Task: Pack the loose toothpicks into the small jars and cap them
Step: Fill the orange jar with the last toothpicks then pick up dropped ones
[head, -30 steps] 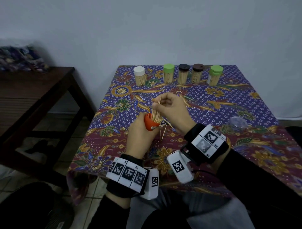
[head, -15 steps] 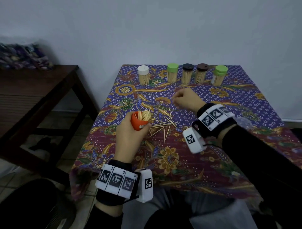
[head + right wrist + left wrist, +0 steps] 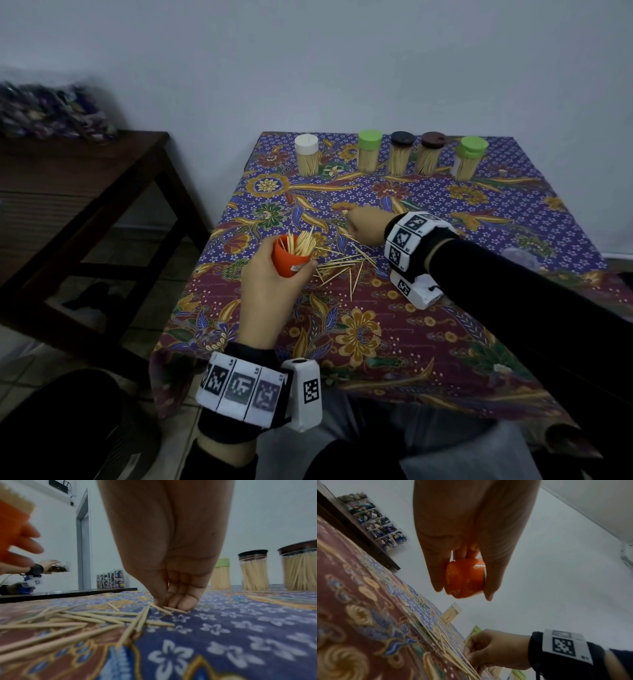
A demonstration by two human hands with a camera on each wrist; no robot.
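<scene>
My left hand [image 3: 274, 284] grips a small orange jar [image 3: 289, 258] above the near part of the table, its mouth tilted up. A bundle of toothpicks [image 3: 303, 241] sticks out of it. The left wrist view shows the jar's [image 3: 465, 578] underside between my thumb and fingers. Loose toothpicks [image 3: 342, 269] lie scattered on the patterned tablecloth [image 3: 359, 335] just right of the jar. My right hand [image 3: 358, 222] is down on the cloth at the far side of that pile. In the right wrist view its fingertips [image 3: 171, 603] pinch the ends of two toothpicks [image 3: 169, 609].
Several capped jars full of toothpicks line the table's far edge: white [image 3: 307, 156], green [image 3: 369, 150], black [image 3: 400, 152], brown [image 3: 431, 154], green [image 3: 471, 157]. A clear container [image 3: 520, 258] sits at the right edge. A dark wooden table [image 3: 68, 192] stands to the left.
My right hand has left the orange jar's mouth and gone down to the cloth beyond the loose pile. The left hand has shifted the jar a little to the left.
</scene>
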